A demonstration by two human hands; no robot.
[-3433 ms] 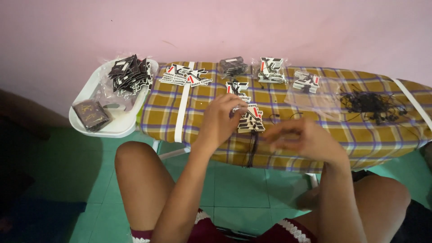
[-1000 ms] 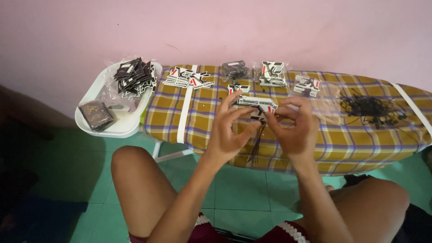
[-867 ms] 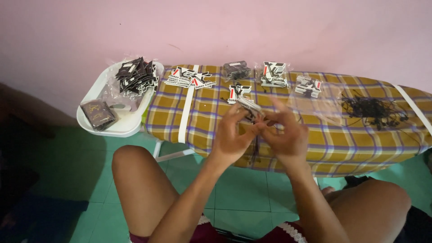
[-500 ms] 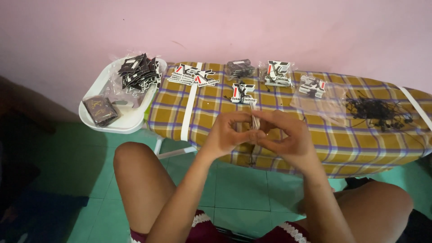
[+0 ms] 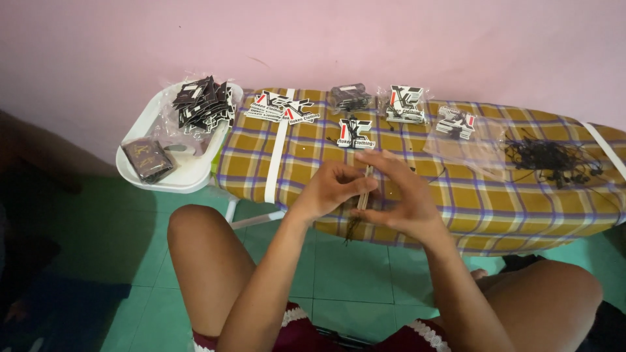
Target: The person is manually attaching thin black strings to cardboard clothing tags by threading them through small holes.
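Observation:
My left hand (image 5: pixel 329 189) and my right hand (image 5: pixel 394 195) meet over the front edge of a yellow plaid ironing board (image 5: pixel 521 202). Between their fingers stands a thin stack of card tags (image 5: pixel 365 186), seen edge-on, with black strings (image 5: pixel 352 228) hanging below it. Both hands pinch this stack. One white, black and red tag (image 5: pixel 356 133) with a string lies on the board just beyond my hands.
Piles of printed tags (image 5: pixel 284 107), (image 5: pixel 404 103), (image 5: pixel 455 122) and a bagged pack (image 5: pixel 351 96) line the board's far side. A clear bag of black strings (image 5: pixel 544 156) lies at right. A white tray (image 5: pixel 189 179) at left holds dark tags (image 5: pixel 202 103) and a brown packet (image 5: pixel 147 158).
My hands came together over the tags, lifted them and turned them from flat to edge-on, then lowered them toward the board's front edge. The strings now hang straight down.

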